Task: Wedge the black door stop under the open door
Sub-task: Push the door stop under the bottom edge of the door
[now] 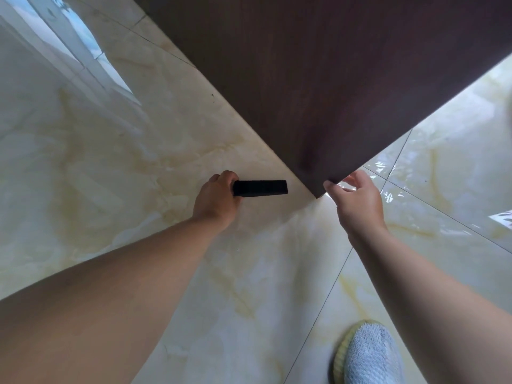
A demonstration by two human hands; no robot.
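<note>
The black door stop (261, 188) is a long wedge, held level just above the floor, pointing right toward the door's bottom corner. My left hand (217, 199) grips its left end. A short gap separates its right tip from the dark brown door (318, 79), which fills the upper middle and right of the view. My right hand (356, 202) holds the door's lower corner edge, thumb on the near face and fingers curled behind it.
Glossy cream marble floor tiles (110, 162) with dark grout lines spread all around. My foot in a light grey knit shoe (367, 354) stands at the bottom right. Window light reflects off the floor at the upper left.
</note>
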